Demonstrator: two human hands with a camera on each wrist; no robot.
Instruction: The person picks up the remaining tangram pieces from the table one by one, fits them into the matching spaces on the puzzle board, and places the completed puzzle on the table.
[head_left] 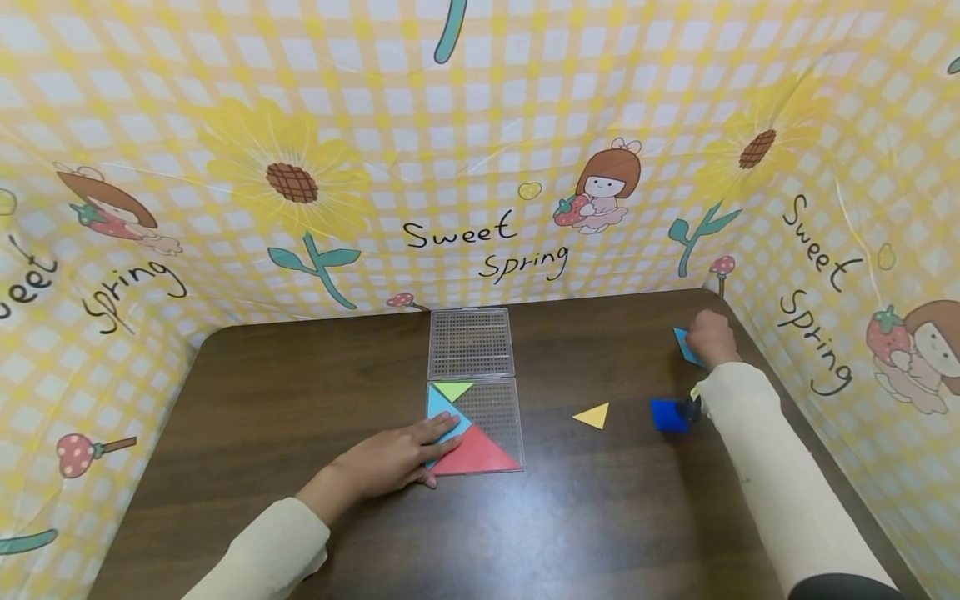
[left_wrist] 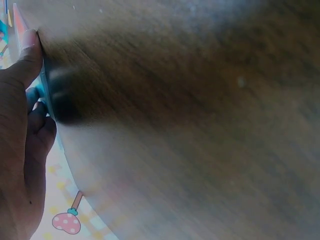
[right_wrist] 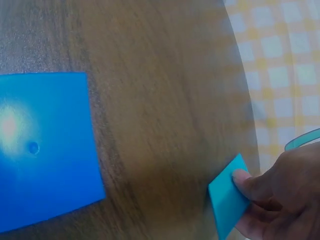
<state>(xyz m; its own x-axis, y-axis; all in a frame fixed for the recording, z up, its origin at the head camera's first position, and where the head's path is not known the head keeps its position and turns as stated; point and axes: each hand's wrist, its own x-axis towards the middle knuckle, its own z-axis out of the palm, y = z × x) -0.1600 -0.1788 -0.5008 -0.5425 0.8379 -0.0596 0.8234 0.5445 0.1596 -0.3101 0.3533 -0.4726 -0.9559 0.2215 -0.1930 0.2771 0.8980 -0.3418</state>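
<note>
Flat coloured tangram pieces lie about. My left hand point(head_left: 397, 457) rests with extended fingers on the light blue piece point(head_left: 437, 402) and the edge of the red triangle point(head_left: 480, 454), both in the near half of a clear plastic case point(head_left: 504, 408). A green triangle point(head_left: 453, 389) lies at that half's upper left corner. At the table's far right, my right hand point(head_left: 712, 337) pinches a four-sided light blue tangram piece point(right_wrist: 226, 197), thumb on its face; the fingers beneath are partly hidden. Nearer along the right forearm is a dark blue square piece point(head_left: 667, 416).
A yellow triangle point(head_left: 595, 415) lies right of the case. The case's far half point(head_left: 470, 343) reaches the back of the brown table point(head_left: 315, 375). A yellow checked cloth point(head_left: 420, 125) stands around the back and sides.
</note>
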